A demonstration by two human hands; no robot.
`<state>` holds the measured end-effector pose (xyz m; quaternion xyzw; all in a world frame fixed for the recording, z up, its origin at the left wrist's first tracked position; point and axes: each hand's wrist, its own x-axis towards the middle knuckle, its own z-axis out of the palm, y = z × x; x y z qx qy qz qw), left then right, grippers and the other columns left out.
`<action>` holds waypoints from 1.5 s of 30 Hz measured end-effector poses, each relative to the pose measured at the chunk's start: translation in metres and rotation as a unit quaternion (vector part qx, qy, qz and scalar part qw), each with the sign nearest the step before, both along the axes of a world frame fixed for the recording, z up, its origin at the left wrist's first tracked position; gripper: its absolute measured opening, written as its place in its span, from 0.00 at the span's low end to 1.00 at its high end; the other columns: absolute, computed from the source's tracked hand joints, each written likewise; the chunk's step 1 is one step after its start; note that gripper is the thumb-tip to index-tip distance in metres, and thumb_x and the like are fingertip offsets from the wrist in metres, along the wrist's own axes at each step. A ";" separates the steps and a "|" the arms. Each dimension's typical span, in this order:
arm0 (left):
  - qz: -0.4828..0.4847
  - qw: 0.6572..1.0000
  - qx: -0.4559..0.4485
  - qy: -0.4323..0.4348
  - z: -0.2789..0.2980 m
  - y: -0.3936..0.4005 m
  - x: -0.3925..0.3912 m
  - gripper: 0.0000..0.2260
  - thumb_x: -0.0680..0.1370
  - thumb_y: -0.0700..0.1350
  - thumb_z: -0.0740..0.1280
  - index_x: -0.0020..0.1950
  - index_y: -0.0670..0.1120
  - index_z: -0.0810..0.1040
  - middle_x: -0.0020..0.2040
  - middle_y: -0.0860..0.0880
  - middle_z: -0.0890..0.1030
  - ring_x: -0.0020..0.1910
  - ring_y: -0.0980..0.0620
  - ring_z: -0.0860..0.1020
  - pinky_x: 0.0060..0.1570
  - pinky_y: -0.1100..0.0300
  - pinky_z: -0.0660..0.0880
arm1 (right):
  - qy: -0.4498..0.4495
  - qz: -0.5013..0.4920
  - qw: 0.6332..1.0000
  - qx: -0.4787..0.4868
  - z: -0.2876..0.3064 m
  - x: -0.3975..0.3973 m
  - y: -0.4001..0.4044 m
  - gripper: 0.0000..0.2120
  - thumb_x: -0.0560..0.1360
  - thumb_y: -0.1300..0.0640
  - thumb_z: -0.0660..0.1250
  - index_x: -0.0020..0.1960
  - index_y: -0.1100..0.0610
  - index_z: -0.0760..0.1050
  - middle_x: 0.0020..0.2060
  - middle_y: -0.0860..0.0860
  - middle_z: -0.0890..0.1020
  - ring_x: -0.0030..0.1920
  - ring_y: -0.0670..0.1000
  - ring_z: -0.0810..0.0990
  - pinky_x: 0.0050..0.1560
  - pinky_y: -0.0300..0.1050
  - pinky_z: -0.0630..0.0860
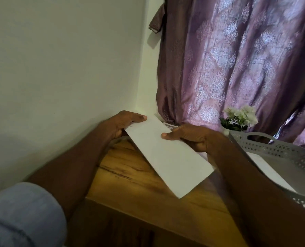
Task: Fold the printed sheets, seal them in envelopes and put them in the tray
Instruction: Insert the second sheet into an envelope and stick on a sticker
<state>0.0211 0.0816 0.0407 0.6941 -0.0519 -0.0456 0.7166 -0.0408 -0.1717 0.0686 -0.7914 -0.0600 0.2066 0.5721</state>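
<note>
A long white envelope (167,157) is held slanted above the wooden table (130,179), its plain face towards me. My left hand (120,124) grips its far left corner, thumb on top. My right hand (189,137) pinches its upper right edge, thumb on the face and fingers behind. A bit of printed paper (170,126) shows just past the envelope's far end. The grey perforated tray (280,150) stands at the right with a white envelope (265,172) lying inside it.
A white wall runs along the left of the table. A purple patterned curtain (237,65) hangs behind. A small pot of white flowers (239,118) stands beside the tray's far corner. The table's front edge lies near my forearms.
</note>
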 end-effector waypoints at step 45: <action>-0.052 0.736 0.646 -0.195 -0.037 0.002 -0.172 0.30 0.86 0.62 0.48 0.84 0.49 0.56 0.84 0.47 0.59 0.82 0.46 0.59 0.80 0.43 0.53 | -0.307 0.048 0.839 -0.447 -0.062 -0.147 0.064 0.33 0.83 0.34 0.43 0.82 0.50 0.55 0.82 0.50 0.58 0.81 0.53 0.58 0.78 0.62 0.55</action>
